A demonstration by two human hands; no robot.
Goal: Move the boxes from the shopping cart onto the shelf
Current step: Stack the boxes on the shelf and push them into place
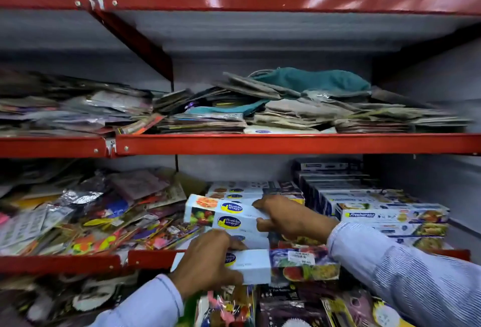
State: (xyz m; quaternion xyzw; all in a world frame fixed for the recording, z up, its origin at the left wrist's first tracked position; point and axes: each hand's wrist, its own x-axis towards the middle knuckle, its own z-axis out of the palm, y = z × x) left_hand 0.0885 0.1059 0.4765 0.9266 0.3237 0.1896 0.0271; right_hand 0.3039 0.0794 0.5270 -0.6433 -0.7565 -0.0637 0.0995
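The right hand [289,218] is closed around a long white cardboard wrap box with a blue-and-yellow oval logo [218,213], tilted above the stack on the red metal shelf [286,143]. The left hand [208,259] clasps a second, similar white box [251,265] at the lower shelf's front edge, just beside a fruit-printed box [304,266].

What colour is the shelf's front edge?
Red, clearest in the head view.
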